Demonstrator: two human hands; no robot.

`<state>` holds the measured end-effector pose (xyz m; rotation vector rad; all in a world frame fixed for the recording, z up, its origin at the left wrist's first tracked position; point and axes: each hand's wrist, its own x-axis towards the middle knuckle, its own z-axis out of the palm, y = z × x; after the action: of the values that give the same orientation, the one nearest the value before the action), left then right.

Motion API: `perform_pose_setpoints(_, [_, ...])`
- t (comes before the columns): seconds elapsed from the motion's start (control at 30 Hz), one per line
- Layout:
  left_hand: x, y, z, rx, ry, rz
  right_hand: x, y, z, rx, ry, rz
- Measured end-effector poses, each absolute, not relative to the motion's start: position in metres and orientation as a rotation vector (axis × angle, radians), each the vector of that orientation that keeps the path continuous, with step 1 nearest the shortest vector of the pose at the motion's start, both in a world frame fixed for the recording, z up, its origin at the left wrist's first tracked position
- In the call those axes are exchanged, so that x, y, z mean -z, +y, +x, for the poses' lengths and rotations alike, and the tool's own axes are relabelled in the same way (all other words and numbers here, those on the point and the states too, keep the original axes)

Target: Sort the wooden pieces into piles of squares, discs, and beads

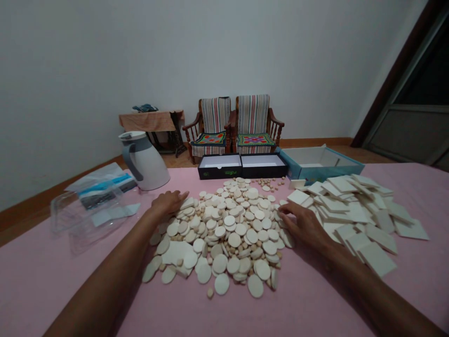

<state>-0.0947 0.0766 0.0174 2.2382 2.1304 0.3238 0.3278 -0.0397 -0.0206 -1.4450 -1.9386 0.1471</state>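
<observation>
A wide heap of pale round discs [220,231], mixed with small cubes, lies in the middle of the pink cloth [196,318]. My left hand [169,202] rests at the heap's upper left edge, its fingers apart and nothing held in them. At the right edge of the heap is my right hand [298,219], open, thumb and fingertips beside the discs. Just right of that hand, pale square tiles [377,257] lie in a loose pile. A few small cubes [270,181] are scattered behind the discs.
Two black open boxes [220,173] and a blue open box [326,172] stand at the back. On the left are a white jug [150,166], clear plastic trays [94,210] and a blue packet [105,186]. Two chairs [215,117] stand beyond the table.
</observation>
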Motion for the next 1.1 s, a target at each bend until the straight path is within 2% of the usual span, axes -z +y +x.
perform_pose_setpoints(0.13, [-0.010,0.078,-0.085,-0.192,2.143,2.183,0.018,-0.042,0.327,-0.173,-1.966,-1.454])
perform_pose_setpoints(0.3, [-0.006,0.078,-0.060,-0.190,2.022,2.241,0.018,-0.043,0.325,-0.185,-1.982,-1.486])
perform_pose_setpoints(0.83, [-0.025,0.047,0.047,-0.589,1.332,2.417,0.020,-0.043,0.326,-0.203,-2.019,-1.491])
perform_pose_setpoints(1.1, [-0.031,0.027,0.022,-0.882,1.406,2.327,0.023,-0.032,0.321,-0.167,-1.941,-1.311])
